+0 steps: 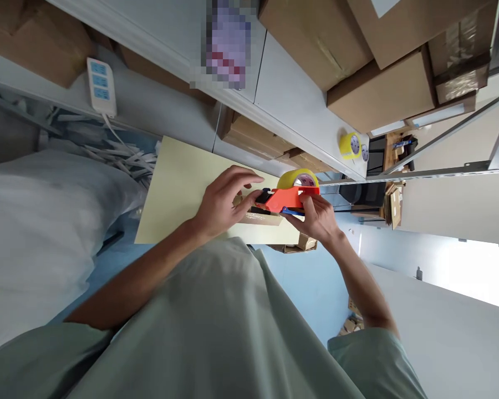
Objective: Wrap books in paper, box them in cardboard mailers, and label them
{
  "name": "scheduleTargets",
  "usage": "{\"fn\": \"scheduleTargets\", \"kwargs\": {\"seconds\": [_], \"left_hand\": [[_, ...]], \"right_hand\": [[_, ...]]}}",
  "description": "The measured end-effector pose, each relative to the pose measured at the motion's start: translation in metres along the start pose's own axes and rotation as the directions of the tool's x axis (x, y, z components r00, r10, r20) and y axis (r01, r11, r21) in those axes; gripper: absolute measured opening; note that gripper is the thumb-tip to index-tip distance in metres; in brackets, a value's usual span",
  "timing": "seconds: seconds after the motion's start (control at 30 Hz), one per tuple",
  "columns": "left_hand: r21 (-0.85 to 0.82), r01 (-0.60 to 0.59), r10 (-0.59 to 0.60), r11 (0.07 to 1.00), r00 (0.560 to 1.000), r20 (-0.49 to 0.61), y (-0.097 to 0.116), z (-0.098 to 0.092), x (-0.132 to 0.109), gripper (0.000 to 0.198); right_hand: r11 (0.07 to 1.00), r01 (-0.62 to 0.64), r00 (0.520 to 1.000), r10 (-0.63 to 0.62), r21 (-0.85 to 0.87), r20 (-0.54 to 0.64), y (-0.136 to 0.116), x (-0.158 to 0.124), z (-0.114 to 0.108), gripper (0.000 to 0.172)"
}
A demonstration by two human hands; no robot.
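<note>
My right hand (316,219) grips a red tape dispenser (286,199) by its right end. A roll of yellow packing tape (293,177) is mounted on it, and a blue part shows underneath. At the dispenser's black front end is my left hand (224,197), thumb and forefinger stretched out and apart. The thumb tip meets or nearly meets the black end; I cannot tell which. Below the dispenser, a small cardboard box (260,219) lies on a pale yellow board (177,191), partly hidden by my hands.
Beyond the board runs a grey shelf (291,111) stacked with cardboard boxes (382,88). More yellow tape (349,146) sits at its right end. A white power strip (101,87) is at upper left, above a large white sack (54,216). Another carton (307,241) shows beneath the board.
</note>
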State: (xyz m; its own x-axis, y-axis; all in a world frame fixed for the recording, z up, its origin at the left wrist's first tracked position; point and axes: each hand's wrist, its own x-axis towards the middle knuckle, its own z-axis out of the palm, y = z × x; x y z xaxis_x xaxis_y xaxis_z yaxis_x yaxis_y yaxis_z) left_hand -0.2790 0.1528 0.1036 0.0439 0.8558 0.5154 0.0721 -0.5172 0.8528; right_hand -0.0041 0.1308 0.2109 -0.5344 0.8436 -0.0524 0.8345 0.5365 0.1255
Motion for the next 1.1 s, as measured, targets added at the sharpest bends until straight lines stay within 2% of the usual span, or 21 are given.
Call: {"fn": "scheduleTargets", "kwargs": {"seconds": [0.17, 0.27, 0.33, 0.43, 0.5, 0.6, 0.7, 0.87, 0.97, 1.03, 1.1], "left_hand": [[-0.078, 0.068, -0.061, 0.995, 0.994, 0.088, -0.004, -0.01, -0.005, 0.015], [-0.149, 0.186, -0.168, 0.971, 0.978, 0.124, -0.006, -0.015, -0.011, 0.022], [-0.186, 0.299, -0.273, 0.936, 0.95, 0.154, -0.009, -0.018, -0.014, 0.025], [-0.199, 0.498, -0.453, 0.844, 0.861, 0.232, -0.019, -0.018, -0.022, 0.031], [-0.202, 0.621, -0.559, 0.758, 0.777, 0.291, -0.028, -0.015, -0.03, 0.035], [-0.231, 0.759, -0.671, 0.609, 0.648, 0.361, -0.042, -0.003, -0.045, 0.04], [-0.269, 0.833, -0.74, 0.483, 0.553, 0.383, -0.056, 0.004, -0.062, 0.046], [-0.304, 0.877, -0.845, 0.372, 0.455, 0.28, -0.091, -0.005, -0.084, 0.059], [-0.287, 0.911, -0.872, 0.296, 0.381, 0.309, -0.11, -0.007, -0.096, 0.064], [-0.28, 0.928, -0.873, 0.246, 0.337, 0.353, -0.118, -0.002, -0.104, 0.066], [-0.294, 0.932, -0.874, 0.211, 0.314, 0.371, -0.123, 0.006, -0.112, 0.066]], "right_hand": [[0.998, 0.045, 0.998, -0.046, 0.038, 0.039, -0.009, 0.001, -0.007, 0.052], [0.998, -0.004, 0.991, -0.005, 0.062, 0.137, -0.015, 0.004, -0.011, 0.059], [0.994, -0.071, 0.973, 0.051, 0.08, 0.226, -0.021, 0.009, -0.013, 0.067], [0.971, -0.223, 0.906, 0.172, 0.091, 0.387, -0.032, 0.02, -0.016, 0.074], [0.941, -0.328, 0.831, 0.245, 0.083, 0.5, -0.039, 0.028, -0.016, 0.069], [0.902, -0.427, 0.714, 0.29, 0.068, 0.637, -0.045, 0.039, -0.017, 0.06], [0.894, -0.444, 0.619, 0.264, 0.053, 0.74, -0.04, 0.046, -0.024, 0.056], [0.897, -0.442, 0.481, 0.217, 0.021, 0.85, -0.019, 0.052, -0.052, 0.06], [0.894, -0.448, 0.429, 0.229, -0.014, 0.874, -0.013, 0.058, -0.063, 0.064], [0.894, -0.446, 0.418, 0.232, -0.024, 0.878, -0.013, 0.063, -0.063, 0.066], [0.896, -0.443, 0.427, 0.235, -0.024, 0.874, -0.016, 0.067, -0.058, 0.066]]}}
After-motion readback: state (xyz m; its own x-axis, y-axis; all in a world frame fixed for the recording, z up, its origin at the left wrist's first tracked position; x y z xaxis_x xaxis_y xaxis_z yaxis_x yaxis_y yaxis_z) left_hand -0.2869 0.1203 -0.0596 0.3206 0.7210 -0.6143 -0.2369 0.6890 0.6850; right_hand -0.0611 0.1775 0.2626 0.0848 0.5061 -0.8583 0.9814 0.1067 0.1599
